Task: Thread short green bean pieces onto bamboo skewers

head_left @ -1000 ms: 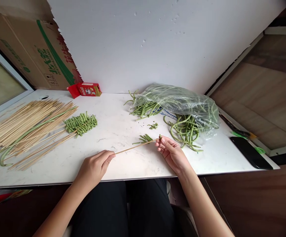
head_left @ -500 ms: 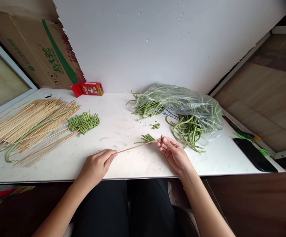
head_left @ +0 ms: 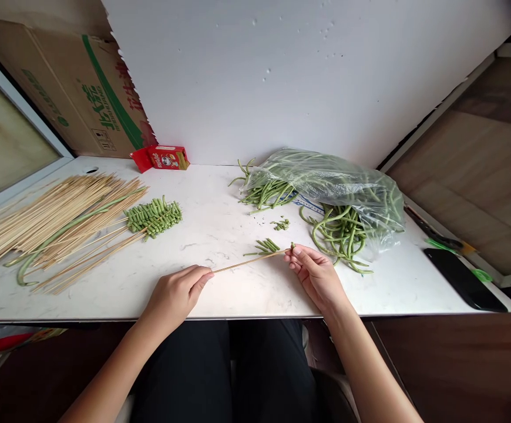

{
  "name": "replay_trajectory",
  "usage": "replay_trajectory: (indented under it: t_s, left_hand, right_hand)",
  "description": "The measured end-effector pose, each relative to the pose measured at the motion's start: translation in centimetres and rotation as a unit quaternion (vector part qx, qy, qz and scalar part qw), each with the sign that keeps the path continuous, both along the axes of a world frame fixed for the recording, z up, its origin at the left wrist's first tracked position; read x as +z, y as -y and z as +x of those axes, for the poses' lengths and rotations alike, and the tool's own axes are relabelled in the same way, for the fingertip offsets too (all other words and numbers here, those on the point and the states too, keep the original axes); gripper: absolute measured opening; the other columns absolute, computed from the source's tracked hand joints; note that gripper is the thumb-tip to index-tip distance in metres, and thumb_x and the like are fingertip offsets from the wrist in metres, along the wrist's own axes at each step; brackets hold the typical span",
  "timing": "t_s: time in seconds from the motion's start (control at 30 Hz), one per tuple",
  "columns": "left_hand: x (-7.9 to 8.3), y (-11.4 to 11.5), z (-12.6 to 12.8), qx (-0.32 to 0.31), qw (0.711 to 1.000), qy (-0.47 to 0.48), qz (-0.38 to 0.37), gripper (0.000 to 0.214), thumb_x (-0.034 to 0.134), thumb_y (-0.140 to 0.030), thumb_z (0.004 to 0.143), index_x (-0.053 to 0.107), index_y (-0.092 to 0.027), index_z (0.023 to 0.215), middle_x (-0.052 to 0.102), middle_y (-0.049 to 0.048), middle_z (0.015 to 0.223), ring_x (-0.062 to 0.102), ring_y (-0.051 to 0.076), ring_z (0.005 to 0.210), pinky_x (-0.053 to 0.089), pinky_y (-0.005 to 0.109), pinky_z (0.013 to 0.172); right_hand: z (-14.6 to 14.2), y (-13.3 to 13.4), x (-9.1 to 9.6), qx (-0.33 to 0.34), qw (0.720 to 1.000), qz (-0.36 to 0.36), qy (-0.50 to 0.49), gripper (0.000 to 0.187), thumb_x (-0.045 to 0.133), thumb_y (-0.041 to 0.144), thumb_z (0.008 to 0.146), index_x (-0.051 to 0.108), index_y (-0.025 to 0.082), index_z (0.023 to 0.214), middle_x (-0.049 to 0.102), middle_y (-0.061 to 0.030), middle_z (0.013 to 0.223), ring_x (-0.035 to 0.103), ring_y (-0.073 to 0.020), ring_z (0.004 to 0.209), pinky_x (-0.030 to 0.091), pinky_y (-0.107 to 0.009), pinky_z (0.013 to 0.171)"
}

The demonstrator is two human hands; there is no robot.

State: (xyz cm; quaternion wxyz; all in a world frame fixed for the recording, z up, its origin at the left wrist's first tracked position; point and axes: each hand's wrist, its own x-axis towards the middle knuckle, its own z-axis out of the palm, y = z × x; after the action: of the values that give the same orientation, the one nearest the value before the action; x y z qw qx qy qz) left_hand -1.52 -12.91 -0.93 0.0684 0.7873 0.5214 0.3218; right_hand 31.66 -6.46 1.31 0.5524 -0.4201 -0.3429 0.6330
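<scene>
Left hand (head_left: 174,294) grips the skewer (head_left: 251,262), fingers closed, apparently to steady it; right hand (head_left: 316,276) pinches a bean piece (head_left: 293,246) at its tip, likely for alignment; both near the worktop's (head_left: 238,301) front edge.

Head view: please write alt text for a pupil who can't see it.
A person's left hand holds a thin tan wooden skewer; the right hand pinches a green bean piece at its tip. Pale wooden skewers lie left; long green beans spill from a clear plastic bag, right.
</scene>
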Motion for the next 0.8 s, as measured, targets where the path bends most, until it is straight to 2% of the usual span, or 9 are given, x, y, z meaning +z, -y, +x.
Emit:
replay_trajectory:
  t_s: [0.33,0.57,0.8]
  left_hand:
    - [0.14,0.07,-0.02,-0.005,1.0,0.002,0.012,0.024,0.051,-0.03,0.111,0.072,-0.023,0.104,0.081,0.001,0.095,0.075,0.015,0.077,0.053,0.024,0.071]
    - [0.16,0.05,-0.06,-0.007,1.0,0.008,0.0,0.024,0.051,-0.028,0.111,0.073,-0.023,0.103,0.08,0.0014,0.093,0.075,0.015,0.076,0.054,0.023,0.07]
    - [0.07,0.1,-0.1,-0.006,1.0,0.008,-0.004,0.024,0.051,-0.026,0.11,0.073,-0.022,0.102,0.079,0.0023,0.09,0.073,0.014,0.074,0.053,0.023,0.069]
  right_hand:
    - [-0.23,0.31,-0.14,0.008,1.0,0.023,0.017,0.023,0.096,0.039,0.079,0.088,0.021,0.091,0.081,-0.0079,0.09,0.069,-0.0185,0.085,0.055,-0.028,0.071]
    - [-0.57,0.41,-0.21,-0.008,0.999,0.025,0.033,0.027,0.098,0.042,0.075,0.088,0.022,0.09,0.081,-0.0087,0.089,0.07,-0.0219,0.085,0.054,-0.033,0.071]
    - [-0.68,0.61,-0.29,-0.011,0.998,0.033,0.049,0.027,0.097,0.044,0.077,0.088,0.023,0.092,0.082,-0.0082,0.089,0.071,-0.0229,0.087,0.052,-0.033,0.071]
